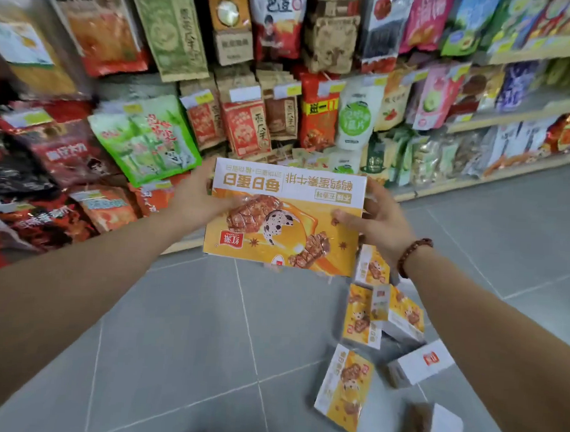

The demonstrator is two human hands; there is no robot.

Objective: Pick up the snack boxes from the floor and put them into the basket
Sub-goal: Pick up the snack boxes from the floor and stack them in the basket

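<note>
I hold one orange and white snack box (285,219) up in front of me, face toward me and upside down. My left hand (196,200) grips its left edge and my right hand (379,223) grips its right edge. Several more boxes of the same kind lie scattered on the grey tiled floor at the lower right, among them one (344,388) lying face up, one (361,314) beside another (400,314), and a white-sided one (421,364). No basket is in view.
Shelves packed with snack bags (146,141) fill the left and top of the view, and a long low shelf (495,159) runs off to the right. Grey floor tiles (190,342) spread out below my arms. A beaded bracelet (412,254) sits on my right wrist.
</note>
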